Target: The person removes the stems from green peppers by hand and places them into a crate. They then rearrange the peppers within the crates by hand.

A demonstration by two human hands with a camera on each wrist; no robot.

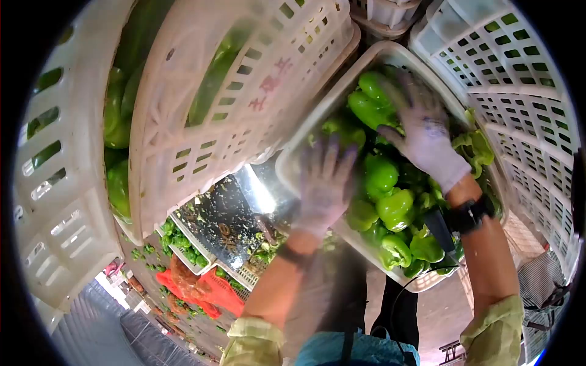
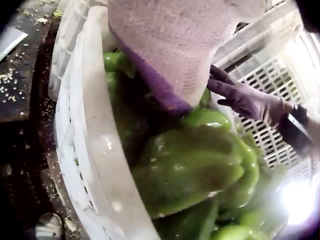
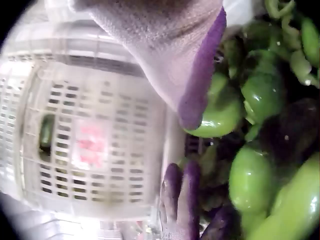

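Observation:
Both hands wear white gloves with purple-stained fingers. The right hand (image 1: 430,137) reaches over green bell peppers (image 1: 397,207) in a white plastic crate (image 1: 290,168), its fingers extended beside a glossy bell pepper (image 1: 371,104) at the far end. Over the crate's left side, the left hand (image 1: 326,186) has its fingers straight and spread, slightly blurred. The left wrist view shows the left glove (image 2: 165,50) above a large bell pepper (image 2: 192,165), close inside the rim. In the right wrist view, the right glove's thumb (image 3: 192,105) overlaps a bell pepper (image 3: 220,117).
Tall slatted crates of peppers (image 1: 244,97) stand on the left, and another white crate (image 1: 519,79) rises on the right. A dark surface strewn with scraps (image 1: 223,213) lies left of the filled crate. Red mesh bags (image 1: 201,290) lie on the floor among scattered peppers.

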